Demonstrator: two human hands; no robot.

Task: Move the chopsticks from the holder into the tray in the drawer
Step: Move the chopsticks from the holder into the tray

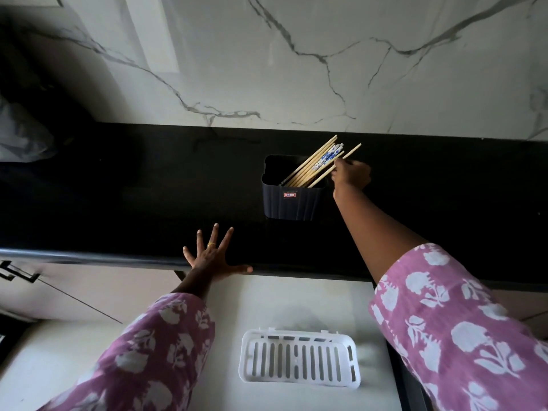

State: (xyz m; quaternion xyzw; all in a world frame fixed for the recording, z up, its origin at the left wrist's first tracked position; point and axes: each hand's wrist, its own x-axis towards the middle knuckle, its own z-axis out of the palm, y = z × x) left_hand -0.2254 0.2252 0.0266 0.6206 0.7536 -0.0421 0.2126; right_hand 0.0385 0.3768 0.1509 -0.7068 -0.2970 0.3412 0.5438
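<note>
white tray (299, 358) empty below; right hand (351, 173) pinching chopsticks (317, 166); left hand (212, 256) spread

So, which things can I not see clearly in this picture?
Head view, the only one:
- Lower ends of the chopsticks: hidden inside the dark holder, so the exact count is unclear.
- Right hand: its fingertips meet one stick, but a firm grip cannot be confirmed.
- Small label on the holder: too small to read.
- Pale object at the far left: cut off by the frame edge and in shadow.
- Drawer around the white tray: partly covered by both sleeves.
</note>
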